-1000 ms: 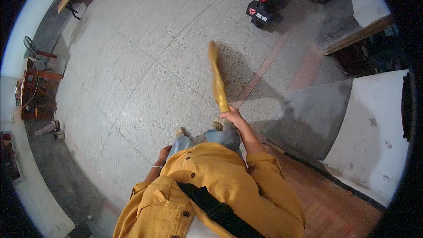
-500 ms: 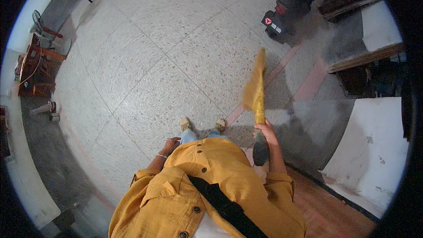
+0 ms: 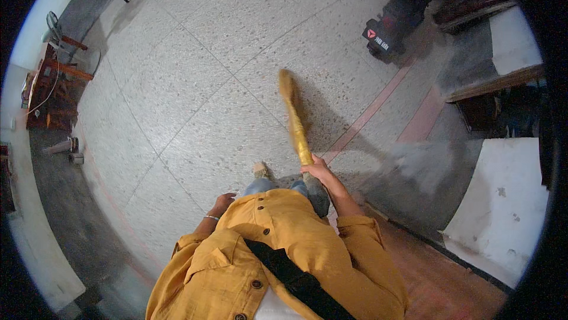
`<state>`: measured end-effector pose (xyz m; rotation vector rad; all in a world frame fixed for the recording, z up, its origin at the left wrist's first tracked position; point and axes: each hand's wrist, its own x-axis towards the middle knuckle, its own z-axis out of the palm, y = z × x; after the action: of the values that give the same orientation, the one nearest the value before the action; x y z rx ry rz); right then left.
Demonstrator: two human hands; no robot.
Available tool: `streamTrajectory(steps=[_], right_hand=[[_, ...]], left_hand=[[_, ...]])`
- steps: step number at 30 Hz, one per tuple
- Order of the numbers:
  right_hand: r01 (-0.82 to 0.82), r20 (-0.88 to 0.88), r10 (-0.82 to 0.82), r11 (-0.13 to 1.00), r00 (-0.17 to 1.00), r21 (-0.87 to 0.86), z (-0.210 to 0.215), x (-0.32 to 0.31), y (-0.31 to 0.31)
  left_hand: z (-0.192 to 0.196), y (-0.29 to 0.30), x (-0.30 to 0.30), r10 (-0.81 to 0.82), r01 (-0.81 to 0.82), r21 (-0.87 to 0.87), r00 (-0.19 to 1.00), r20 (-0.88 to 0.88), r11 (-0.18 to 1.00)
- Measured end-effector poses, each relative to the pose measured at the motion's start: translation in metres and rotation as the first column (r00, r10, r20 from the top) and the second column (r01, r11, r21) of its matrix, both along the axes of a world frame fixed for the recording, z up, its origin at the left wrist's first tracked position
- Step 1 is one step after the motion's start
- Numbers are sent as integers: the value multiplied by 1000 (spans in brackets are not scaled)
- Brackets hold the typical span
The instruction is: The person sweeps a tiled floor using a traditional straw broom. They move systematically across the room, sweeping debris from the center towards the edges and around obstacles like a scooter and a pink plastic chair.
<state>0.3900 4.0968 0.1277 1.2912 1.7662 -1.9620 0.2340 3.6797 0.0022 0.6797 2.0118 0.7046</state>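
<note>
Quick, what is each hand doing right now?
Left hand: hangs by the hip, holding nothing visible; fingers loosely curled.
Right hand: closed around the handle of the yellow broom.

We stood on a speckled terrazzo floor (image 3: 195, 83) crossed by thin seams and reddish stripes (image 3: 378, 107). A black scooter (image 3: 393, 21) was parked at the far right, wooden furniture (image 3: 56, 92) lined the left wall, and a white slab (image 3: 503, 207) lay near right.

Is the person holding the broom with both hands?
No, only the right hand grips the yellow broom; the left hand hangs empty beside the mustard jacket.
</note>
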Motion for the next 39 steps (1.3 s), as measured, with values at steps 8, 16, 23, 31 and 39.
streamTrajectory(steps=[8, 16, 23, 31, 39], right_hand=[[117, -132, -165, 943, 977, -312, 59, 5, 3], [403, -45, -401, 902, 915, 156, 49, 87, 52], [708, 179, -712, 700, 679, 97, -18, 134, 194], [444, 128, -458, 887, 880, 122, -36, 132, 289], [44, 289, -96, 982, 953, 183, 8, 141, 318]], left_hand=[[-37, -14, -52, -245, 257, 67, 958, -152, 964], [-35, 50, -67, -27, 10, 109, 987, 158, 994], [-13, 118, -81, -260, 265, 56, 962, -84, 963], [-34, 216, -36, 29, -26, -18, 976, 215, 999], [65, 359, -37, -77, 79, -206, 997, 18, 975]])
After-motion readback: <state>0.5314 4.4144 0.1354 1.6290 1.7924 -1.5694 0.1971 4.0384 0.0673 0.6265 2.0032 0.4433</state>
